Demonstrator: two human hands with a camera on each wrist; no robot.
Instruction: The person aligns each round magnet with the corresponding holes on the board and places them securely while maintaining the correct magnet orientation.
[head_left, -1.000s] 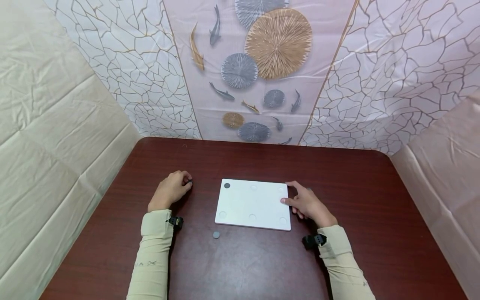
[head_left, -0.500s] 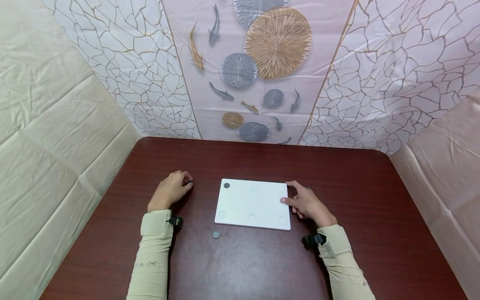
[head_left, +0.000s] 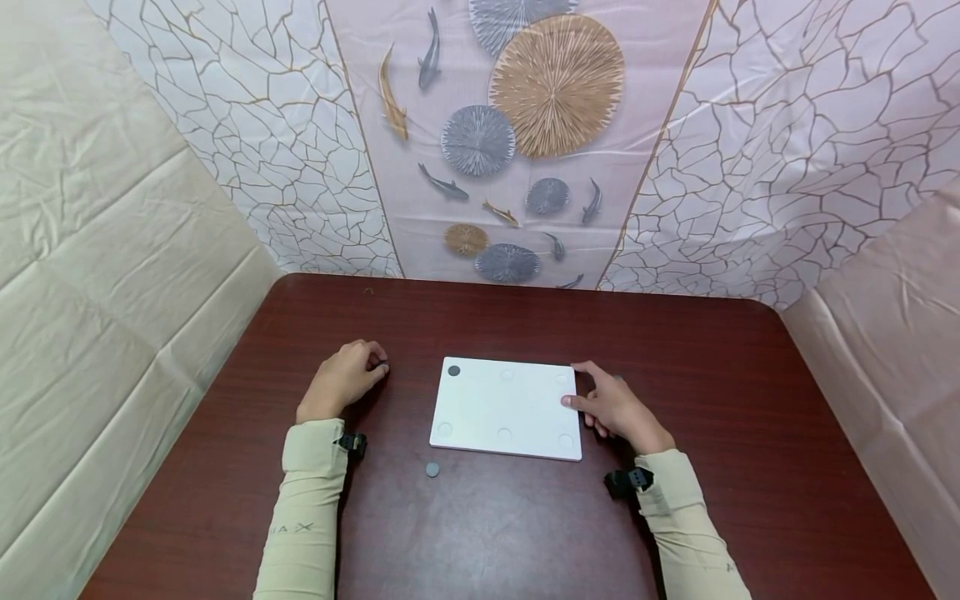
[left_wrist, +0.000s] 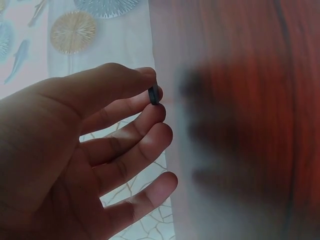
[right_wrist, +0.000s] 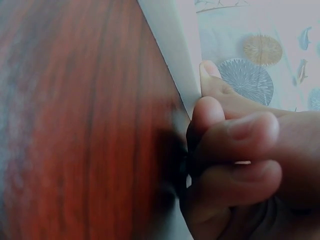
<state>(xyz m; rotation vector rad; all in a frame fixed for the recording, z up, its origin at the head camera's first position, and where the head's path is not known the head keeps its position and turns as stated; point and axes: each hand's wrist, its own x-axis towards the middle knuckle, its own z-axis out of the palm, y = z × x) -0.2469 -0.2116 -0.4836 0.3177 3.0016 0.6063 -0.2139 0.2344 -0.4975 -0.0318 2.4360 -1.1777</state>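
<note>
My left hand (head_left: 343, 379) is left of a white board (head_left: 502, 408), low over the table. Its thumb and fingers pinch a small dark disc (left_wrist: 153, 95), seen edge-on in the left wrist view; the other fingers are loosely bent. My right hand (head_left: 618, 408) holds the board's right edge, the thumb lying on top and the index finger at the far right corner. The remaining fingers curl beside the edge. Shallow round recesses mark the board, and a dark disc (head_left: 453, 371) sits in its far left one. A grey disc (head_left: 432, 470) lies on the table before the board's near left corner.
The dark red-brown wooden table (head_left: 480, 533) reaches back to a patterned cloth wall (head_left: 502, 183). Beige cloth (head_left: 112, 275) hangs at the left, with more cloth (head_left: 892, 358) at the right.
My left hand has shifted very slightly to the right with the disc in its pinch. The right hand, the board and the other discs stay where they were.
</note>
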